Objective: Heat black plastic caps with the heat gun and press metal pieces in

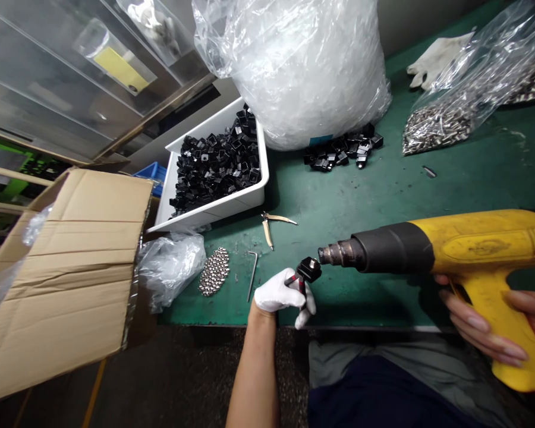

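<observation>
Left hand: the left hand (279, 294), in a white cotton glove, is closed around the stem of a small black plastic part (308, 270), with the fingers wrapped together below it.

Black plastic part: it sits just above the gloved fingers, right of the white tray's near corner, with a little red showing on its stem.

Right hand: the bare right hand (485, 321) is clamped around the yellow grip of a heat gun (477, 249), well to the right of the white tray (214, 214).

Heat gun: its dark metal nozzle points at the black plastic part, near it but not touching.

Hex key: an L-shaped hex key (252, 274) lies just in front of the white tray.

Steel balls: a flat cluster of steel balls (214, 272) lies in front of the white tray, beside the hex key.

Pliers: tan-handled pliers (267, 229) lie open just beside the white tray's near right corner.

Cardboard box: an open cardboard box (66, 279) stands left of the white tray.

White tray: it is heaped with black plastic parts.

Loose parts: a smaller pile of black parts (343, 151) lies right of the white tray.

Far end: a large clear plastic sack (303, 71) stands behind the white tray; a bag of metal parts (441, 122) and a white work glove (437, 59) lie farther right.
</observation>
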Demonstrator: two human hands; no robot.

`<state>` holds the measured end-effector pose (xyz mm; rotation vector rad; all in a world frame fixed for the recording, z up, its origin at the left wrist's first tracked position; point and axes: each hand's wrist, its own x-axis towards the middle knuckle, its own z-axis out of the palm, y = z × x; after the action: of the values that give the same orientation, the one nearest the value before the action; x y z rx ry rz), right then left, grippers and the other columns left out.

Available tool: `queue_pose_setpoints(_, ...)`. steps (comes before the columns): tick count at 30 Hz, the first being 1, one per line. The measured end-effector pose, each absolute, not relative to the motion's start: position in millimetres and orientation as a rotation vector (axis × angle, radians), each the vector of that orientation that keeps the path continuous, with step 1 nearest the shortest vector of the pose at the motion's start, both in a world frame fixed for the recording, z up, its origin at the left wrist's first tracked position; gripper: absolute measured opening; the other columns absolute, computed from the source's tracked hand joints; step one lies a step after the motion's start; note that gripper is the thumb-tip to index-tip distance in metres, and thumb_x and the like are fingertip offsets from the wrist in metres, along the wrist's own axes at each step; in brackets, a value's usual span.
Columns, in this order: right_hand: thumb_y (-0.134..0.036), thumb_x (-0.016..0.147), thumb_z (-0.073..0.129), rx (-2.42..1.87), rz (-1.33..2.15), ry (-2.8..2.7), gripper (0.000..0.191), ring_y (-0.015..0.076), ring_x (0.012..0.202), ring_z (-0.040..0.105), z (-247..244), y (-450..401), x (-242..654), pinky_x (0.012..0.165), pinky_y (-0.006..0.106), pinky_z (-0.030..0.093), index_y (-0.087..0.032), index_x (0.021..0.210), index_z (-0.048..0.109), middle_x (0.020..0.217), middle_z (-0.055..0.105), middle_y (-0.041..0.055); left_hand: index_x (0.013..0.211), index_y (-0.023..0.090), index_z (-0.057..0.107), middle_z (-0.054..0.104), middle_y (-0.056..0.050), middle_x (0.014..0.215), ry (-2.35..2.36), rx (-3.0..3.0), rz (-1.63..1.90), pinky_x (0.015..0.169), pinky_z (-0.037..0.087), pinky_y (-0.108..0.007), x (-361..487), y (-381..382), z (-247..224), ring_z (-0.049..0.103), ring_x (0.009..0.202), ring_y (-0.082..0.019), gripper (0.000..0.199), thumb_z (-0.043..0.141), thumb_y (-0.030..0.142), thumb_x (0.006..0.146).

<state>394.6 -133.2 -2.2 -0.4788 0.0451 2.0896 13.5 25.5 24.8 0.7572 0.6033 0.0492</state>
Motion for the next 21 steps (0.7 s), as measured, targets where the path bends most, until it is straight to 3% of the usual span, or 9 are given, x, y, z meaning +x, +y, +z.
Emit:
queue_pose_setpoints(10, -0.044, 0.082, 0.061, -0.528, 2.086, 0.025, 0.050, 0.0095, 0.042, 0.050, 1, -132, 394, 0.040, 0.020, 0.043, -0.020, 0.126, 0.065, 0.078, 0.063, 0.0111, 0.077, 0.004, 0.077, 0.067, -0.013, 0.053, 0.637, 0.787, 0.070, 0.044, 0.047, -0.030, 15, 24, 26, 0.061, 0.042, -0.021, 0.051, 0.085, 0.052, 0.064)
queue_pose_setpoints(16, -0.046, 0.082, 0.059, -0.557, 2.035, 0.095, 0.048, 0.0081, 0.041, 0.046, 0, -131, 391, 0.038, 0.019, 0.042, -0.022, 0.123, 0.066, 0.077, 0.060, 0.0083, 0.090, 0.010, 0.068, 0.064, -0.005, 0.064, 1.057, 1.022, 0.445, 0.056, 0.044, -0.026, 41, 2, 46, 0.059, 0.054, -0.015, 0.041, 0.064, 0.051, 0.087)
queue_pose_setpoints(21, -0.050, 0.082, 0.055, -0.575, 2.025, 0.072, 0.051, 0.0088, 0.039, 0.038, -8, -134, 397, 0.035, 0.023, 0.035, -0.024, 0.125, 0.062, 0.076, 0.056, 0.0074, 0.092, 0.017, 0.062, 0.057, 0.001, 0.074, 1.487, 1.394, 0.692, 0.068, 0.043, -0.025, 62, -15, 52, 0.051, 0.067, -0.012, 0.027, 0.061, 0.044, 0.091)
